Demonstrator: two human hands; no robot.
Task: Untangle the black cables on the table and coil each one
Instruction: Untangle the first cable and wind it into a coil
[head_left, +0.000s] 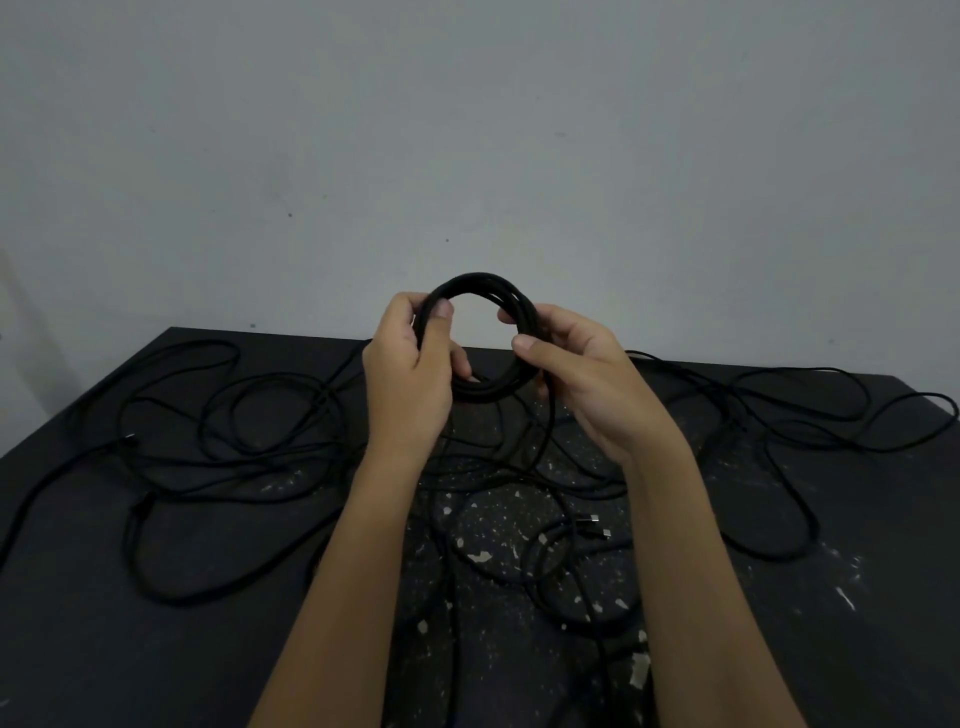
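Left hand (410, 374): fingers curled round the left side of the coil (475, 280), thumb laid against its inner edge.
Right hand (587, 379): thumb and fingers pinch the right side of the same coil.
Coil: black cable wound in several turns, held as an upright ring between the two hands, above the far middle of the table (156, 649); one strand drops from its right side to the tangle below.
Loose cables (234, 415): black, lying in overlapping loops across the table, to the left, between and to the right of the forearms.
Plugs (595, 525): two metal-tipped ends, side by side, near the right forearm.
Table: dark top, pale flecks in the middle.
Wall (467, 130): plain grey, behind the table.
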